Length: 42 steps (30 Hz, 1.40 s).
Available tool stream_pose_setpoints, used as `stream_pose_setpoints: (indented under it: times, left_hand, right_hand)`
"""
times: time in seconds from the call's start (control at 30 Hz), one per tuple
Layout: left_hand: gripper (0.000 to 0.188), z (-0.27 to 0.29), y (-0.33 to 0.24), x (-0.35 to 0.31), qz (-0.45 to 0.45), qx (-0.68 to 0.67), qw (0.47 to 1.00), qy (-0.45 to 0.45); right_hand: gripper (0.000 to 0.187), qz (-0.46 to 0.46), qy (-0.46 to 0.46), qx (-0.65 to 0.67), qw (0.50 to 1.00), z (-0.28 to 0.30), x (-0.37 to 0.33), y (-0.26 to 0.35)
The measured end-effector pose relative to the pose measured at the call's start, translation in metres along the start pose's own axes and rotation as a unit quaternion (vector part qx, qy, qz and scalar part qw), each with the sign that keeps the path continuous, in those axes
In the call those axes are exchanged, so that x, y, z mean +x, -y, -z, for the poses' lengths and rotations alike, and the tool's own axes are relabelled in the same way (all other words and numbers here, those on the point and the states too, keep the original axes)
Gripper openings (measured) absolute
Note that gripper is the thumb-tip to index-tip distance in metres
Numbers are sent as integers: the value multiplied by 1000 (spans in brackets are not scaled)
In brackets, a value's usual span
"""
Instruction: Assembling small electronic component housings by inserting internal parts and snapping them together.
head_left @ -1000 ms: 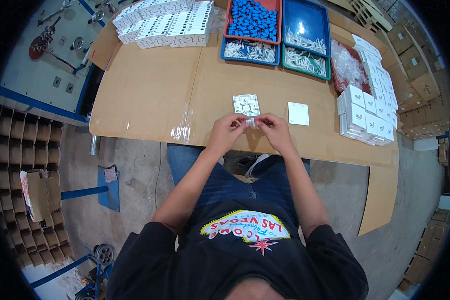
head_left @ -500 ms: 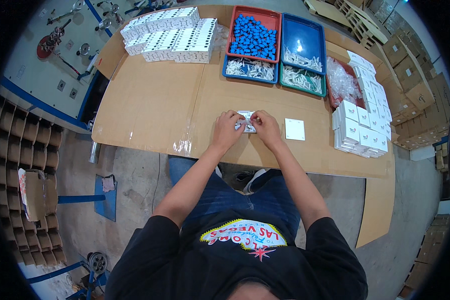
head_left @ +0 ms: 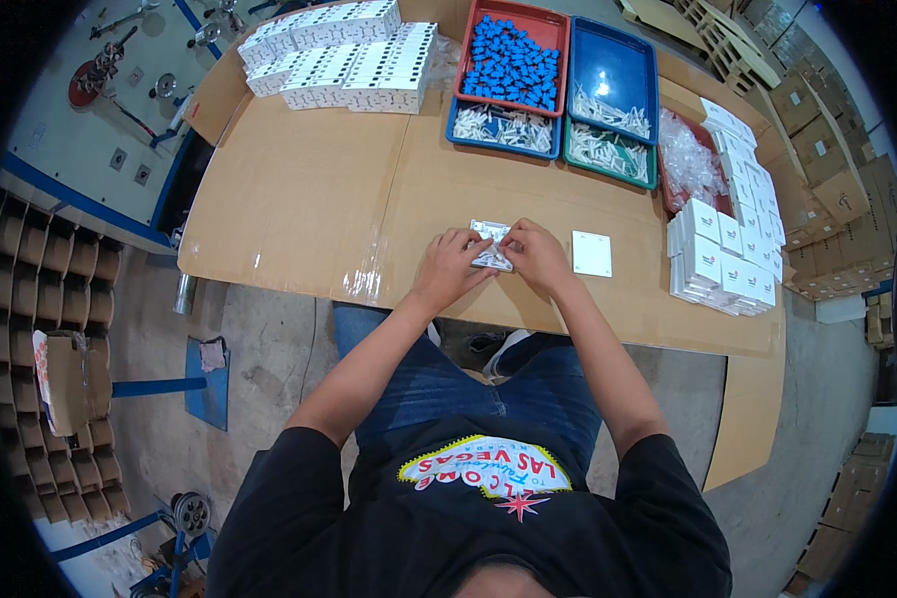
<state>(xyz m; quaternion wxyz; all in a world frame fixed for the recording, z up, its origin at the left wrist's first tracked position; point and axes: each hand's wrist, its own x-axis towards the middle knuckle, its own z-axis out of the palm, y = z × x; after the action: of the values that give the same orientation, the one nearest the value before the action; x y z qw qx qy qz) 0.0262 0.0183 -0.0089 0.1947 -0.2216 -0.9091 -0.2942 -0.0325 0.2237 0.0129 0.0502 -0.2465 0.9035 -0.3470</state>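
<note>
A small white square box (head_left: 480, 228) with pale parts in it lies on the cardboard-covered table in front of me. My left hand (head_left: 448, 265) is at its left side, fingers curled against the edge. From the right, my right hand (head_left: 534, 255) reaches over the box with thumb and fingers pinched together. Whatever sits in that pinch is too small and too covered to name. A flat white square piece (head_left: 592, 254), like a lid, rests just right of my right hand.
Far off stand a red tray (head_left: 462, 88) of blue pieces, a blue tray (head_left: 608, 75), and blue (head_left: 455, 142) and green (head_left: 648, 181) trays of white parts. White boxes are stacked at far left (head_left: 389, 95) and right (head_left: 703, 259). Clear plastic bags (head_left: 690, 159) fill another tray.
Both hands stay at the white box, with small shifts of the fingers. More of the box's far edge shows now. The whole view has shifted slightly.
</note>
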Motion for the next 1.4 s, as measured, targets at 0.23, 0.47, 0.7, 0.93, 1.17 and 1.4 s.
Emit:
stream_pose_setpoints:
  times: [0.23,0.47,0.7,0.93,1.17,1.4]
  left_hand:
    - [42,-4,-3,-6,-3,24,999,-23]
    - [36,-4,-5,-5,-5,15,999,-40]
    - [32,-4,-4,-6,7,0,999,-32]
    - [71,-1,2,5,93,-49,993,-51]
    - [91,0,5,8,131,5,990,59]
    - [102,-1,2,12,159,31,983,90]
  right_hand:
    - [13,24,18,-76,997,2,-6,15]
    - [14,82,-10,-97,992,2,-13,11]
    - [16,37,63,-148,986,6,0,16]
    - [14,23,73,-106,991,16,3,13]
    - [15,42,132,-131,982,32,12,11]
    - [18,21,133,-3,991,72,85,-9]
